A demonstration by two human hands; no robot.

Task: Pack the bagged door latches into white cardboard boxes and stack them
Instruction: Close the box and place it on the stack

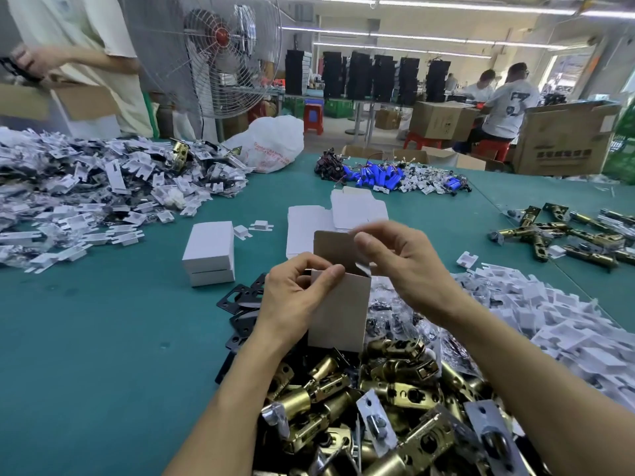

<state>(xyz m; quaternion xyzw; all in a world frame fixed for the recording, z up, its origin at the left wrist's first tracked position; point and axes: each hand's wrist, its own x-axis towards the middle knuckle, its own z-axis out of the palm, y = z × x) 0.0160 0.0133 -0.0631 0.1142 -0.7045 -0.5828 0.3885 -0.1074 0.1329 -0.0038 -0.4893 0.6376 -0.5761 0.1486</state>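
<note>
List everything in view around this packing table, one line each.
Open white cardboard box: one, white, upright, held at centre.
Closed white cardboard boxes: two, white, stacked left of centre.
Flat white box blanks: several, white, behind held box.
Brass door latches: many, brass, near pile and right edge.
Black metal plates: several, black, left of held box.
White card inserts: heaps, white, far left, near right.
Blue cylindrical cells: many, blue, far centre.
Teal table: one, teal, under everything.
Metal floor fan: one, silver, red hub, behind table.
Left hand: one, grips box side.
Right hand: one, pinches top flap.
</note>
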